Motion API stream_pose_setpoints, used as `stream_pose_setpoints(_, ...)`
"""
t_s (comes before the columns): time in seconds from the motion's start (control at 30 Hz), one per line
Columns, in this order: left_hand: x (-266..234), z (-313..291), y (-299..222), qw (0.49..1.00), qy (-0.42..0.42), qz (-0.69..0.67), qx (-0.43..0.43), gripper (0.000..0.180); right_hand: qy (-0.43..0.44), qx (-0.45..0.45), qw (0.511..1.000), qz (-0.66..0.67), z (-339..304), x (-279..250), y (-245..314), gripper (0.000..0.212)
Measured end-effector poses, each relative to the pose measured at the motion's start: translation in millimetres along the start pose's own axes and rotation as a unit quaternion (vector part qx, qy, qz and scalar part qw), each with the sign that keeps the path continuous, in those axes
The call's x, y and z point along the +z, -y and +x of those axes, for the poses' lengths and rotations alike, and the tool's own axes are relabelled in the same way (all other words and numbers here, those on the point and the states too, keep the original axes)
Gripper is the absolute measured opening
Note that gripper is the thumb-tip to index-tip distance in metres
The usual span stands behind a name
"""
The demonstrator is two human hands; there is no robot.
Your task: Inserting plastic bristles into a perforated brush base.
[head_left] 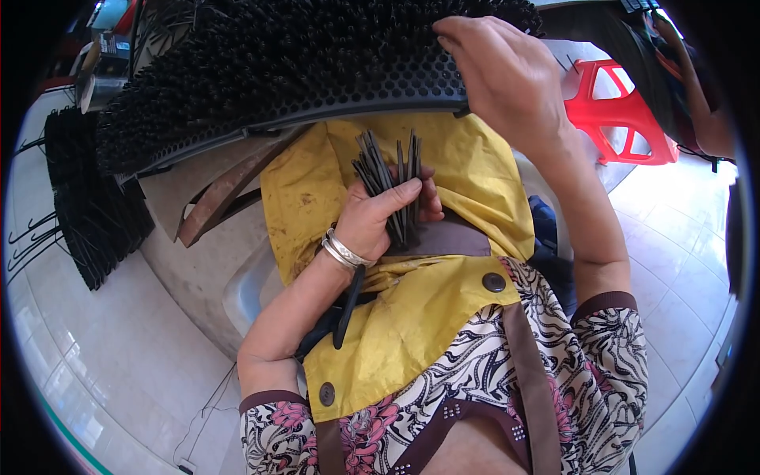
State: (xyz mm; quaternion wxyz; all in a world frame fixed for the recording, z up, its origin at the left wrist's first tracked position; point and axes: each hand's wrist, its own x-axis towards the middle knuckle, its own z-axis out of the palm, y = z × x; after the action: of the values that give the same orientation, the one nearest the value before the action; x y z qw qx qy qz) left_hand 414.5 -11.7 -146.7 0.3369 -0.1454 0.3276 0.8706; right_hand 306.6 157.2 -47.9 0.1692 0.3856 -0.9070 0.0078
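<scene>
My left hand (370, 220) is wrapped round a bundle of thin dark sticks (375, 163), held upright above my lap with their ends fanned out. Over the right end of a large black perforated board (388, 89), my right hand (511, 83) is closed in a pinch. Its fingertips meet at the board's surface, and I cannot make out what is between them. Dense rows of black upright pieces (277, 55) fill most of the board's holes. Along the near right edge, several bare holes show.
A yellow apron (396, 332) covers my lap below the board. Bundles of black hooked rods (87, 198) hang at the left. At the right stand a red plastic stool (613, 111) and another person, whose arm (701, 111) shows. A brown support bar (229, 194) runs under the board.
</scene>
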Motion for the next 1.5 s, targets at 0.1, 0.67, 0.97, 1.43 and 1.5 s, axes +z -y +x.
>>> stream_pose_setpoints(0.1,4,2,0,1.0,0.019,-0.006,-0.005,0.026,-0.141,0.152,0.964,0.167,-18,27,-5,0.016)
stream_pose_setpoints(0.67,8,-1,-4,0.999,-0.031,0.02,-0.036,0.018,-0.003,0.391,0.713,0.582,-61,39,60,0.015)
stream_pose_setpoints(0.97,4,1,-1,0.996,-0.087,-0.001,-0.003,0.018,0.027,0.393,0.707,0.587,-70,45,63,0.01)
stream_pose_setpoints(1.43,-3,2,1,0.995,-0.097,-0.001,0.025,0.016,-0.382,0.15,0.874,0.259,-13,18,12,0.019)
stream_pose_setpoints(1.5,-3,1,1,0.995,-0.1,0.001,0.024,0.016,-0.358,0.14,0.889,0.248,-4,15,16,0.02)
